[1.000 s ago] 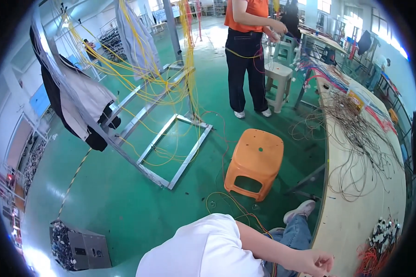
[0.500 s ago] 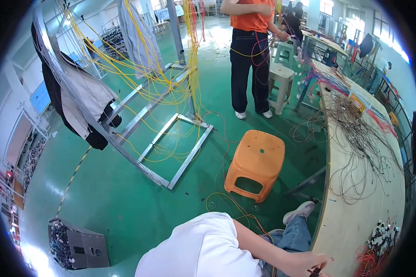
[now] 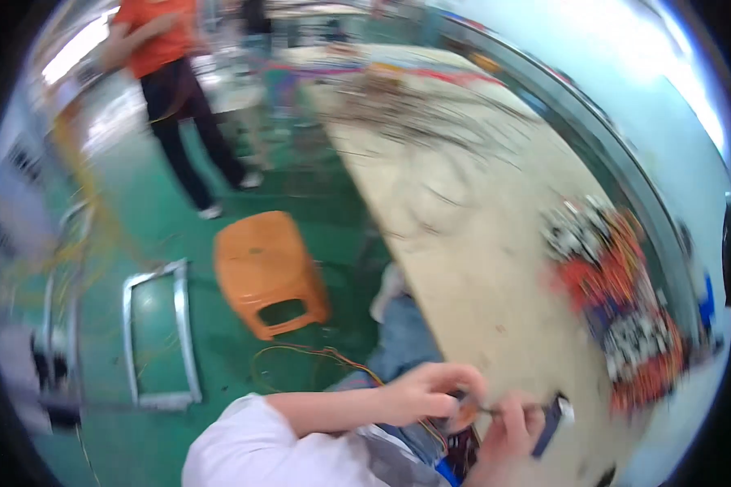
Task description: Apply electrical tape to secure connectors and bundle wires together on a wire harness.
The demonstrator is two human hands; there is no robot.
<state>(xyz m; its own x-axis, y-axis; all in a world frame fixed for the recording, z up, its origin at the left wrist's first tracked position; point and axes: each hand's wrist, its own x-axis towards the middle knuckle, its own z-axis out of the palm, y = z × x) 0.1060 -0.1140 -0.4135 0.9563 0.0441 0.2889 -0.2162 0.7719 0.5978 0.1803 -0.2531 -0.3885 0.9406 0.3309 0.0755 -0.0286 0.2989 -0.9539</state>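
My left hand is above the near edge of the pale table, its fingers closed round a small dark piece that is mostly hidden and blurred. Close beside it, my right hand has thumb and fingers pinched together. A thin dark strip runs between the two hands, too blurred to name. Just right of my right hand is a dark blue bar-shaped thing with a white end; I cannot tell whether I touch it. Yellow and red wires pass over my lap beneath my left forearm.
Bundles of red-orange wires with white connectors lie on the table's right side. Loose brown wires spread across its far part. An orange stool and a metal frame stand left. A person in orange stands beyond.
My view has swung right and down toward the table, so the stool and the other person appear farther left. Both my hands now show together; before, one showed at the lower edge, with a dark piece.
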